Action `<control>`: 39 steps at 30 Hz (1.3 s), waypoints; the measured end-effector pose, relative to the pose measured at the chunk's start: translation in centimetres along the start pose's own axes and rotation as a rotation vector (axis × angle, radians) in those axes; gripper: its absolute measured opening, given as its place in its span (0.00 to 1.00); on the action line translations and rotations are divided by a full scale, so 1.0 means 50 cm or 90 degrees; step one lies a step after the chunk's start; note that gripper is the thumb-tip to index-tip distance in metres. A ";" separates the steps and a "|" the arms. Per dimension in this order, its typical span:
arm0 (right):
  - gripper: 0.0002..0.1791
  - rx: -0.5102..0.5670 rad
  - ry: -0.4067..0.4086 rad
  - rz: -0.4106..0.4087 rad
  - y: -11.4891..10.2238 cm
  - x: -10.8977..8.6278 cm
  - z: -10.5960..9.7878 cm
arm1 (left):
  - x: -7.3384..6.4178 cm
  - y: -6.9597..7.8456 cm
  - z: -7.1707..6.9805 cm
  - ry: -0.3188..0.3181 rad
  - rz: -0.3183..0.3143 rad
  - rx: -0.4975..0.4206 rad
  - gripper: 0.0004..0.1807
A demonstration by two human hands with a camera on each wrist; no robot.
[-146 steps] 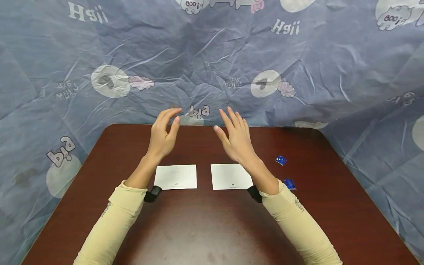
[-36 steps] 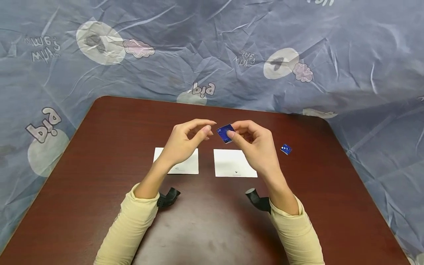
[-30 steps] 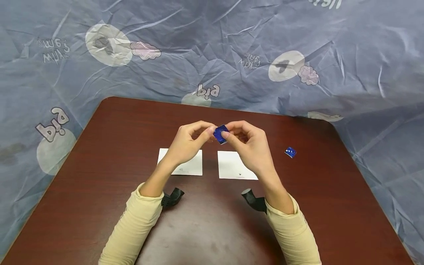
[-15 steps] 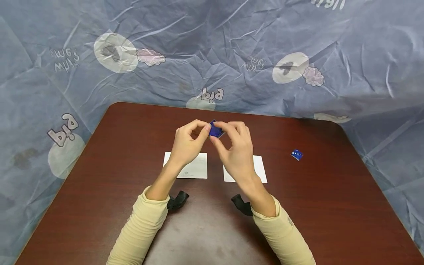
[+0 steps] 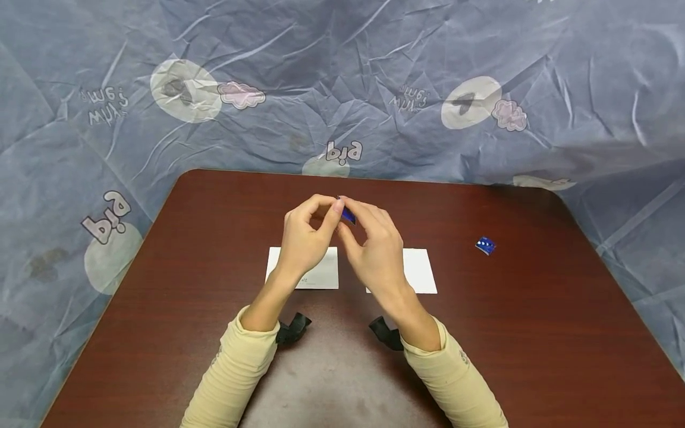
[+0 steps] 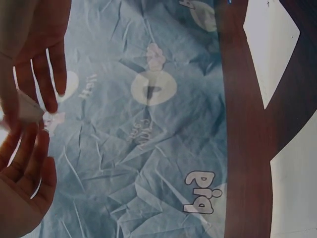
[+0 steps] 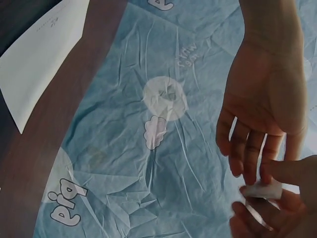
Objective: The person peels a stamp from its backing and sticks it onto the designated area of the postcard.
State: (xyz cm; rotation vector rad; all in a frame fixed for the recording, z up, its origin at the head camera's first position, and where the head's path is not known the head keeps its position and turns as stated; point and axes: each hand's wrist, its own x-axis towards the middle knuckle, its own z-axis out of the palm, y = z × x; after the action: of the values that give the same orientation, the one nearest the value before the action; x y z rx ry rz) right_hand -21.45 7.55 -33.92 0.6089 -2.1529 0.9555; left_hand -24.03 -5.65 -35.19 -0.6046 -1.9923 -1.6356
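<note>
Hands, head view: two; the bare left hand [image 5: 305, 244] pinches a small, flat blue piece [image 5: 348, 216] between thumb and fingers, while the curled index finger and thumb of the bare right hand [image 5: 377, 252] grip it from the other side.
Blue pieces: two; the held one is raised between the fingertips, tilted and mostly covered; a small blue square with white marks [image 5: 485, 245] lies on the right part of the table.
White cards: two white rectangular cards [image 5: 323, 273] lie side by side, apart, each partly hidden by a hand.
Sleeves and wrist mounts: two pale yellow sleeves [image 5: 230, 377]; two black angled mounts [image 5: 294, 329], one per wrist.
Table and backdrop: one glossy reddish-brown table [image 5: 535, 333] before a crinkled grey-blue printed cloth [image 5: 374, 53].
Left wrist view: both hands meet at the left edge; a pale face of the held piece shows blurred between them; two cards, both cropped, lie at right.
Right wrist view: both hands' fingers close around the piece, its whitish side showing; one card is plain at upper left.
</note>
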 end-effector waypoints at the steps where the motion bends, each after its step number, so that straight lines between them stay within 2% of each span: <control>1: 0.18 0.011 0.003 -0.004 0.001 0.000 0.000 | -0.001 0.001 0.001 0.001 0.004 -0.001 0.11; 7: 0.11 0.088 0.041 -0.013 0.008 0.000 -0.001 | -0.005 0.006 0.001 0.023 0.017 0.004 0.08; 12: 0.09 0.209 0.055 0.046 0.005 -0.001 -0.008 | -0.005 0.011 0.004 0.018 0.007 -0.027 0.08; 17: 0.08 0.319 0.034 0.114 0.000 -0.001 -0.017 | -0.006 0.019 0.006 -0.001 -0.020 -0.066 0.08; 20: 0.08 0.311 0.031 0.124 0.001 -0.001 -0.021 | -0.007 0.024 0.006 -0.001 -0.026 -0.065 0.06; 27: 0.05 0.238 0.061 0.115 0.005 0.001 -0.033 | -0.007 0.030 0.010 0.000 -0.017 -0.050 0.05; 33: 0.06 0.271 0.055 0.140 0.004 0.002 -0.039 | -0.007 0.032 0.016 0.018 0.017 -0.064 0.05; 39: 0.05 0.336 0.027 0.172 0.003 0.004 -0.046 | -0.010 0.039 0.017 0.013 0.011 -0.071 0.06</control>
State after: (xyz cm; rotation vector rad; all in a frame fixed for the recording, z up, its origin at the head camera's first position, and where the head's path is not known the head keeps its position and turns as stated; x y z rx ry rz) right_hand -20.75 9.43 -32.72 0.5384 -1.9773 1.6946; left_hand -22.52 -4.45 -34.15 -0.6410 -1.8860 -1.7439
